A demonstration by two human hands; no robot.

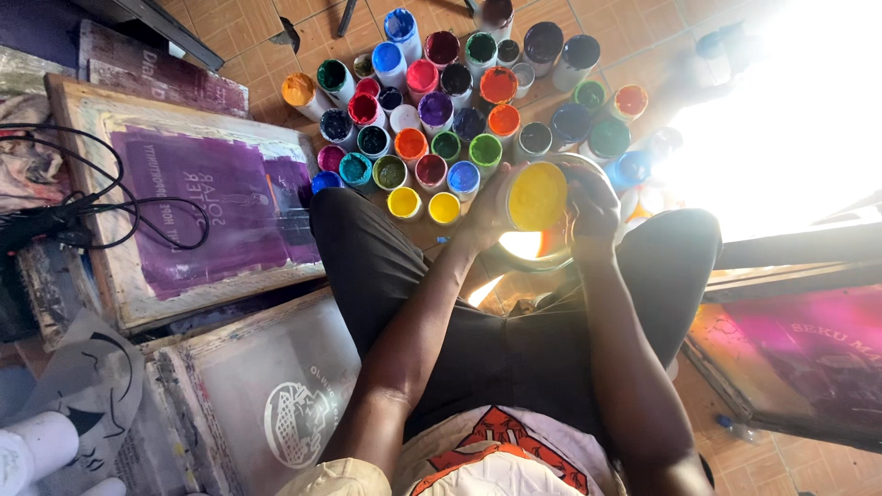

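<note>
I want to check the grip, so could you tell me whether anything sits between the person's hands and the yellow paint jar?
Nothing visible does. The left hand and the right hand both touch the yellow paint jar directly, above the lap.

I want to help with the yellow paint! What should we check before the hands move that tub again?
1. Both hands on the yellow paint tub: ok. The left hand holds its side and the right hand its other side.
2. Tub covered: not ok. The yellow paint shows with no lid on.
3. Tub level: not ok. Its open mouth tips toward the camera.
4. Clothes safe: not ok. The tub is above the dark trousers.
5. Free floor to set it down: cannot tell. The open paint pots crowd the tiles ahead, and glare hides the right side.
6. Purple printing screen out of the way: ok. It lies off to the left.
</note>
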